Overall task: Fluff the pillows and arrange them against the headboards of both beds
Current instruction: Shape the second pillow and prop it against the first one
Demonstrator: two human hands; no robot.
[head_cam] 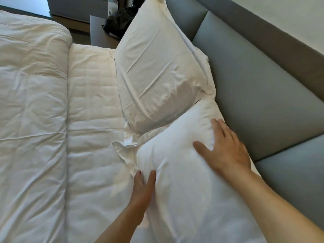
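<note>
duvet [31, 102] folded back, left | black bag [119, 21] on nightstand [105, 37] | possibly a bottle [112, 3] behind

Your right hand [226, 148] lies flat on the near pillow [184, 181], your left hand [142, 188] presses its edge; the far pillow [157, 67] seemingly leans on the grey headboard [254, 85].
</note>
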